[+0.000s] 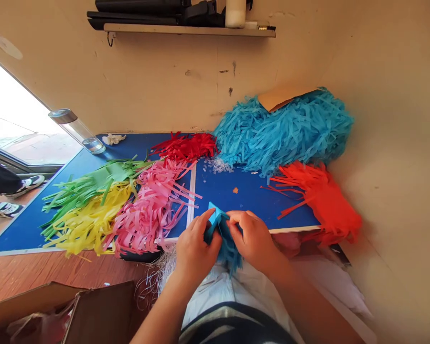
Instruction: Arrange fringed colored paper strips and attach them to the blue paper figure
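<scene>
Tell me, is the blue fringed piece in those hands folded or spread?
Folded at the top: the blue piece shows a creased band between left hand and right hand; strips hang bunched below.

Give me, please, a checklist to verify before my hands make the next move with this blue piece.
1. Left hand holding the blue piece: ok.
2. Right hand on the same piece: ok.
3. Its hanging strips untangled: cannot tell, partly hidden.
4. Bottle standing clear of the green strips: ok.
5. Orange-red strips wholly on the table: not ok, some overhang it.
6. Table free of loose bits: not ok, clear bits near the blue pile.
</scene>
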Available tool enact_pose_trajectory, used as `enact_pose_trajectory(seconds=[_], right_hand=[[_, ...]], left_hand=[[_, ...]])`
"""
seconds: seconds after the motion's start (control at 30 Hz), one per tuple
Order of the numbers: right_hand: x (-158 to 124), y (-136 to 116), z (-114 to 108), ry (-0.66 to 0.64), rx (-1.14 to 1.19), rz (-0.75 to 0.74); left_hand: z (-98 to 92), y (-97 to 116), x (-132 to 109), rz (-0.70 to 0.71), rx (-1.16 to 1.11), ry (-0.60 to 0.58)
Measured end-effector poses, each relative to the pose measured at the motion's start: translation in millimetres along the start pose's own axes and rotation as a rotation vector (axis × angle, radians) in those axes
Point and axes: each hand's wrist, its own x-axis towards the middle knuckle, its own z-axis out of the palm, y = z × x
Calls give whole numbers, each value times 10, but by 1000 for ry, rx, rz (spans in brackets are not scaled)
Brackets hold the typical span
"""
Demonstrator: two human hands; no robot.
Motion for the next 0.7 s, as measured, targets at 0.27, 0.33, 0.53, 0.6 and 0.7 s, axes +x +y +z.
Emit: enact_pose_trajectory(seconds=[0.27,0.33,0.53,0.6,0.7], right_hand=[[27,11,-12,-39,45,-64],[22,-10,15,-61,42,-34],[38,-3,77,-83,-13,-4],[42,12,99,-39,-22,14],[45,33,131,6,-29,44]], left_hand=[[-87,-63,145,-36,55,-73],[-75,-86,153,-37,49,-82],[-73,-155,166,-47,5,-116],[-92,-178,170,-63,-21,-133],[-126,-208,182,-86,-54,-163]])
